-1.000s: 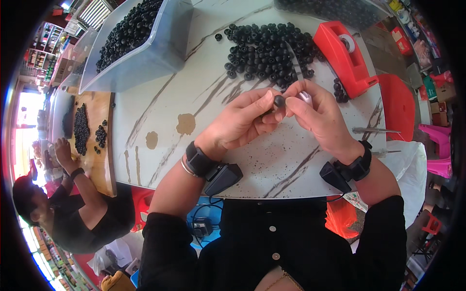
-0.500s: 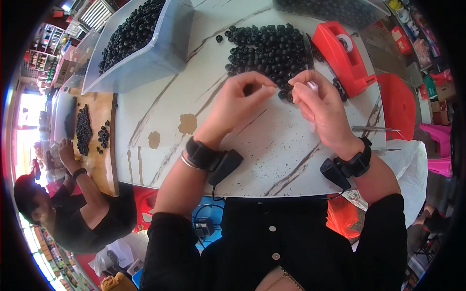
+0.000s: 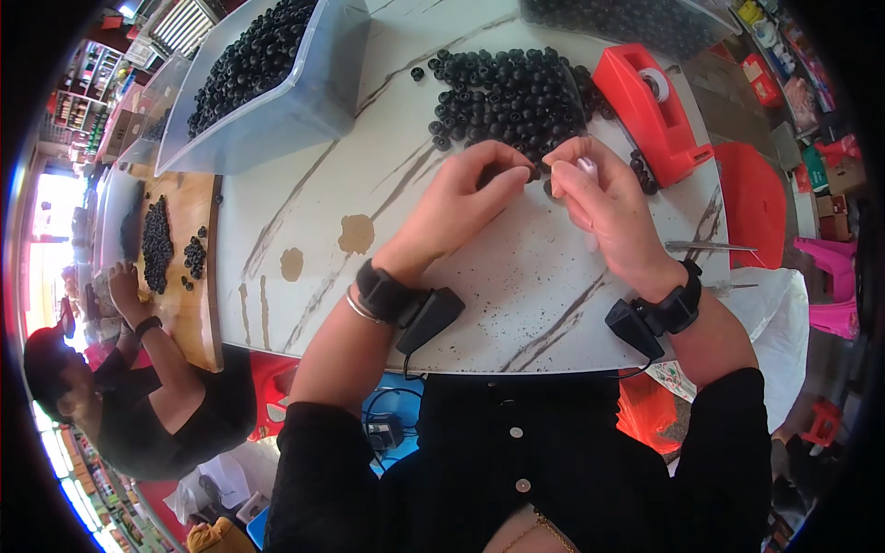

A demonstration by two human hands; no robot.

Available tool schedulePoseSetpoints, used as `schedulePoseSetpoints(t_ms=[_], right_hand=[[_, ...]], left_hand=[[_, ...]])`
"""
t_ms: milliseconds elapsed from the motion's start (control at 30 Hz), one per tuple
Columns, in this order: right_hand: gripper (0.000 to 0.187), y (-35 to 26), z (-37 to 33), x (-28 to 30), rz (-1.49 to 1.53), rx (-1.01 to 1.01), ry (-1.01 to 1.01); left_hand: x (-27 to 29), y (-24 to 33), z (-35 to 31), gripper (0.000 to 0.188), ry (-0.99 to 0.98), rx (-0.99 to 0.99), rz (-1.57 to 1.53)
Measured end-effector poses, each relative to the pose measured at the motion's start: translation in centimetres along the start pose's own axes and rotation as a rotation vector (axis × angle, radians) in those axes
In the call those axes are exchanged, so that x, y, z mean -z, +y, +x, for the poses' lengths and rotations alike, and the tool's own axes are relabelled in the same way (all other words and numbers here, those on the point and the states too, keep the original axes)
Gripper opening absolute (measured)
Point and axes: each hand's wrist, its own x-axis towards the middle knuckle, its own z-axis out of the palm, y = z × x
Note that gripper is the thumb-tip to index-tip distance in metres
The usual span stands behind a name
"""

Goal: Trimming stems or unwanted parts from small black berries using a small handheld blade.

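My left hand (image 3: 466,205) is closed in a pinch, with a small dark round bead (image 3: 533,172) at its fingertips. Facing it, my right hand (image 3: 604,203) is also pinched, fingers curled. A pale, slim piece (image 3: 587,166) shows among the right fingers; I cannot tell whether it is a tool or a nail. What the right fingertips grip is hidden. Just beyond both hands lies a heap of black, ring-topped beads (image 3: 507,92) on the white marbled table (image 3: 387,198).
A clear bin (image 3: 323,101) of dark beads stands far left, another bin (image 3: 636,28) far right. A red tape dispenser (image 3: 654,115) flanks the heap. Slim metal tweezers (image 3: 710,246) jut over the right edge. A co-worker (image 3: 138,387) sits left at a wooden board (image 3: 198,313).
The left hand has shifted slightly right, its fingertips closing on a dark bead near the right hand. The right fingers have turned slightly and stay pinched.
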Motion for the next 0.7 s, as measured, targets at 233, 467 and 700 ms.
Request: schedulePoseSetpoints(t_ms=[233,467,700], right_hand=[[0.008,0.1,-0.1,0.0,-0.083,0.067,-0.062],[0.014,-0.3,-0.3,-0.1,-0.216,0.005,-0.095],[0.035,-0.5,-0.3,-0.4,-0.041,-0.013,-0.115]], left_hand=[[-0.4,1.1,-1.0,0.019,-0.221,0.105,-0.387],[-0.7,-0.1,-1.1,0.021,-0.223,0.021,-0.596],[0.1,-0.8,-0.9,0.018,-0.139,0.083,-0.852]])
